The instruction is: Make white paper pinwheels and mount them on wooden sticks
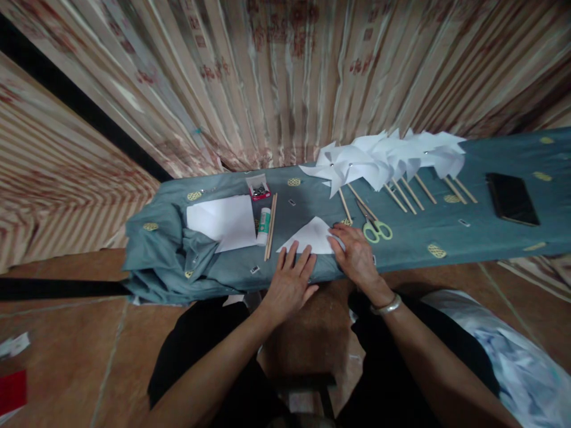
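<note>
A white sheet of paper folded into a triangle lies on the cloth-covered table in front of me. My left hand rests with its fingers stretched and spread, the tips on the paper's lower left edge. At the right corner, the thumb and bent fingers of my right hand close on the folded paper and partly hide it. Green-handled scissors lie just beyond my right hand. Left of the folded paper are thin wooden sticks, a glue stick and a stack of white paper.
Several white paper pinwheels on sticks lie overlapping along the back edge. A small open box holds metal pieces. Farther right lies a black phone. The tablecloth is bunched at the left; a curtain hangs behind.
</note>
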A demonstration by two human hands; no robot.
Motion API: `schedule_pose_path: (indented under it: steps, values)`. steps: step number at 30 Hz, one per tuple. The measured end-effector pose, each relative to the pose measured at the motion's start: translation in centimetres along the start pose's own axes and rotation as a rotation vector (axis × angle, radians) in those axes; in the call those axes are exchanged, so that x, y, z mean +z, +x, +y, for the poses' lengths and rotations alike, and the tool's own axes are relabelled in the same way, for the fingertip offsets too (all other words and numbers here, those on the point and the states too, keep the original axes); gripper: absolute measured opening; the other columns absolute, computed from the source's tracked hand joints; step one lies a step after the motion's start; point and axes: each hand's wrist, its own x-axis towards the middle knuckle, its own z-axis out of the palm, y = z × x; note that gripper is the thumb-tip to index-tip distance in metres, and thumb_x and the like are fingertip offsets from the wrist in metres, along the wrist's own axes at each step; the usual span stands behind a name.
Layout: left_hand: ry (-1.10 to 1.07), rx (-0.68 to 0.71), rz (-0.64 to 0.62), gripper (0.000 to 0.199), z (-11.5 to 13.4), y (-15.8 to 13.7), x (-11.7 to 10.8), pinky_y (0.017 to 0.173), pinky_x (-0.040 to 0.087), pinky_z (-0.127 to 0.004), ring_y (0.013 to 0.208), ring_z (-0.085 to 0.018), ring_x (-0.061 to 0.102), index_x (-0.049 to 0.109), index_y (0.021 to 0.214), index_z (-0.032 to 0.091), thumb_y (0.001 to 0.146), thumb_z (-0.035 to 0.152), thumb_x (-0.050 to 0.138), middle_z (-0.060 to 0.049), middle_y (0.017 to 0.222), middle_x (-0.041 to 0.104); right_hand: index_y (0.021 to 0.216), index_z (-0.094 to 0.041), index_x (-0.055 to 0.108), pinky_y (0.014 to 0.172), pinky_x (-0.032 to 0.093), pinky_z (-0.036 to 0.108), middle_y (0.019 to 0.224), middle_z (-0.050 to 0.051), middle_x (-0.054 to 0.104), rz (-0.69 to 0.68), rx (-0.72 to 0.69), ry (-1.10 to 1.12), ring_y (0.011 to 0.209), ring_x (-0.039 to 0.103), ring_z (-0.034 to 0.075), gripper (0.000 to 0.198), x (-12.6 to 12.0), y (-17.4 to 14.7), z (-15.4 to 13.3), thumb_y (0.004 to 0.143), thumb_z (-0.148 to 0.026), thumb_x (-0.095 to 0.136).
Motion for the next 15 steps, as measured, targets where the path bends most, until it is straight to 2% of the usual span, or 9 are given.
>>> schedule_pose_path:
  steps: [6,11,15]
  values:
    - [0.012,0.009,0.003,0.065,-0.1,-0.1,0.2,0.116,0.024,-0.060,0.146,-0.040,0.022,0.040,0.142,0.011,0.090,0.046,0.055,-0.015,0.153,0.039,0.109,-0.013,0.069,0.096,0.050,0.046,0.116,0.017,0.068,-0.028,-0.008,-0.042,0.106,0.060,0.030,0.034,-0.4,-0.2,-0.3,0.096,-0.033,0.045]
    - [0.014,0.009,-0.008,0.065,0.0,-0.1,0.1,0.115,0.025,-0.060,0.146,-0.039,0.022,0.040,0.142,0.011,0.089,0.045,0.055,-0.016,0.152,0.039,0.121,-0.012,0.063,0.099,0.048,0.046,0.121,0.016,0.067,-0.053,-0.065,-0.024,0.111,0.060,0.028,0.036,-1.0,0.0,-0.6,0.098,-0.029,0.042]
    - [0.018,0.010,-0.006,0.063,0.0,-0.1,0.0,0.115,0.025,-0.060,0.145,-0.040,0.023,0.040,0.142,0.012,0.090,0.045,0.055,-0.015,0.152,0.040,0.119,-0.012,0.065,0.098,0.049,0.045,0.120,0.016,0.068,-0.055,-0.097,-0.047,0.110,0.061,0.028,0.035,-1.1,0.0,-0.5,0.098,-0.028,0.042]
